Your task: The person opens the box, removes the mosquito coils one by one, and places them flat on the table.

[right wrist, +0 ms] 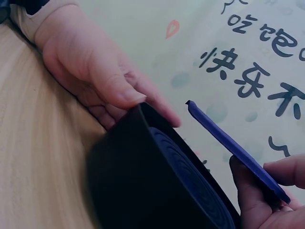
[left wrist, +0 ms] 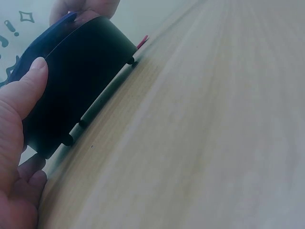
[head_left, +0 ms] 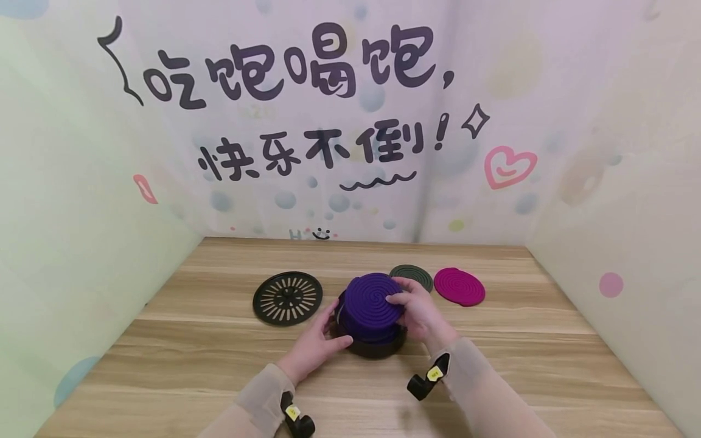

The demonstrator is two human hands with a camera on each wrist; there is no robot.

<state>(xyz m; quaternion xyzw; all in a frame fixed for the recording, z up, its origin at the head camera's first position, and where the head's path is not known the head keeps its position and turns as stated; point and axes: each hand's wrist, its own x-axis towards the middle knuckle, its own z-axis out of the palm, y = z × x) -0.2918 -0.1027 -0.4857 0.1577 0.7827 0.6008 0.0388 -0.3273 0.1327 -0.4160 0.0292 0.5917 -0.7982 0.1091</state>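
Observation:
A purple spiral-patterned round coaster (head_left: 374,298) is pinched by its right edge between the thumb and fingers of my right hand (head_left: 421,313). In the right wrist view it is a thin disc, tilted and raised clear of the black round holder (right wrist: 128,186). Inside that holder lies another blue-purple spiral coaster (right wrist: 190,176). My left hand (head_left: 314,347) grips the holder's left side, with the thumb against its wall. Small feet show under the holder (left wrist: 81,86) in the left wrist view, and it stands on the table.
To the left on the wooden table (head_left: 219,365) lies a black slotted round lid (head_left: 288,296). Behind my right hand are a dark green spiral coaster (head_left: 411,275) and a magenta one (head_left: 460,286). Printed wall panels enclose the table at the back and sides.

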